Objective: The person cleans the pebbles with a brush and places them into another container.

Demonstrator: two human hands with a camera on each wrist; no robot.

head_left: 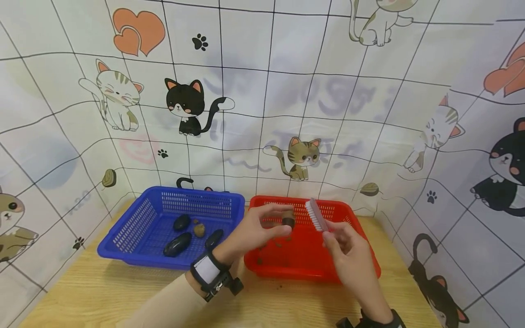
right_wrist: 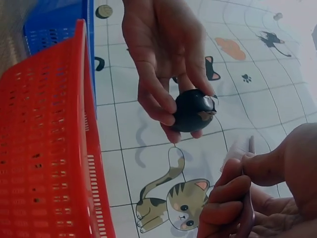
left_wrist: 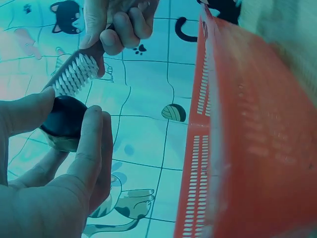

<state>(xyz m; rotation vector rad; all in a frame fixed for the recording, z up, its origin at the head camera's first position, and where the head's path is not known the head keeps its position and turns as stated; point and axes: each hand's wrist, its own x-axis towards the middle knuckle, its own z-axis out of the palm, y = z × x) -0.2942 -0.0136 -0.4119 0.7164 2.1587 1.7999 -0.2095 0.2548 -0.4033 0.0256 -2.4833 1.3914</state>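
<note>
My left hand [head_left: 250,228] holds a dark, rounded, stone-like object [head_left: 289,219] between thumb and fingers above the red basket [head_left: 303,272]. It looks glossy black [right_wrist: 188,111] in the right wrist view, with a brown patch on one side. My right hand [head_left: 350,253] grips a small pinkish brush [head_left: 316,215] with white bristles, to the right of the object. In the head view a gap shows between them. In the left wrist view the bristles [left_wrist: 77,74] appear close to the object; contact cannot be told. Small brown bits [head_left: 279,244] lie in the red basket.
To the left stands a blue basket [head_left: 143,261] with several glossy black stones [head_left: 177,244] and smaller yellowish-brown pieces [head_left: 199,230]. Both baskets sit on a wooden table [head_left: 164,291]. A cat-patterned sheet [head_left: 254,105] hangs behind and along both sides.
</note>
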